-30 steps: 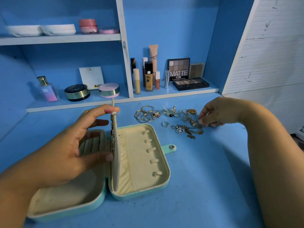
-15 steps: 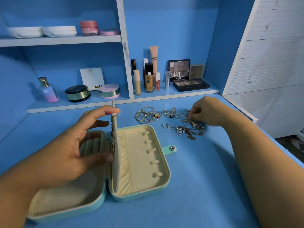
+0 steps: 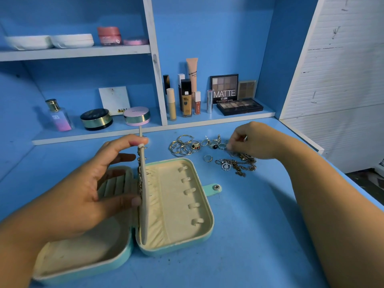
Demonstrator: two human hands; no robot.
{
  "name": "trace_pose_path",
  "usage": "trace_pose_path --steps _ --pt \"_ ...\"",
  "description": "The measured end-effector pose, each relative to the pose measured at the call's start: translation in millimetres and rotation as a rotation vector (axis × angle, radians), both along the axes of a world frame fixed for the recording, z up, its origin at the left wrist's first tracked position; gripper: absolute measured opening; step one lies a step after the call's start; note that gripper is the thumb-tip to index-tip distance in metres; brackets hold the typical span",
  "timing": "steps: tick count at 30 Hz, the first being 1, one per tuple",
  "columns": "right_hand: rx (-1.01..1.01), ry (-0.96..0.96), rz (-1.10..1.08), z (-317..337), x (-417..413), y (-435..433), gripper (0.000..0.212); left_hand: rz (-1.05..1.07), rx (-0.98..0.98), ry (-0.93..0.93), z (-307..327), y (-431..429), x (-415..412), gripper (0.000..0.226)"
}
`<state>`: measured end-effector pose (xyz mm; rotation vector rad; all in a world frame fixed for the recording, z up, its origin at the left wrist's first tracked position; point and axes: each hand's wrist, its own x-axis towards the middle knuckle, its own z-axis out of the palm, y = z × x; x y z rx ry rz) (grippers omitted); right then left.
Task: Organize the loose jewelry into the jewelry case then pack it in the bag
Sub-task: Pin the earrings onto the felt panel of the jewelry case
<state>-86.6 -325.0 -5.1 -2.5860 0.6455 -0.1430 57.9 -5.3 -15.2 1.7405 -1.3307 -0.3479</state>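
The jewelry (image 3: 236,165) lies loose toward the desk's (image 3: 259,235) far edge, just beyond the open case (image 3: 207,206), with rings (image 3: 185,146) on the left and tangled chains on the right. The likely risk is that lifting one piece drags a knotted chain along with it and scatters the rings, or sends them rolling toward the desk's right edge. The flap (image 3: 143,194) could also fall if its support slips, spilling the chains hung on it.

The right hand (image 3: 253,140) is curled, fingertips pinching a small piece at the pile's top; which piece, I cannot tell. The left hand (image 3: 79,194) is spread, its fingers nearly straight, with one fingertip on the flap's top edge and another on its left face, propping it upright.
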Motion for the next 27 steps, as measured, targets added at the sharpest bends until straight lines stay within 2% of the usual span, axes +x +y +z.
trace_pose_path --steps 3,11,20,24,27 --pt "0.088 0.094 0.069 2.7 -3.1 11.8 0.026 -0.001 0.003 -0.009 -0.1 0.3 0.1 0.086" --pt "0.086 0.18 0.095 3.5 -4.9 10.5 0.014 0.007 0.008 0.002 -0.5 1.3 0.5 0.086" --pt "0.042 0.174 0.122 2.2 -4.2 10.9 0.004 0.007 -0.007 0.018 -1.8 1.0 0.9 0.087" --pt "0.054 0.092 0.121 5.1 -5.2 10.3 0.006 0.007 -0.007 0.007 -1.5 0.3 2.1 0.087" --pt "0.186 -0.104 0.101 7.0 -4.5 9.2 0.005 0.003 -0.008 0.02 -1.8 -0.7 1.7 0.087"
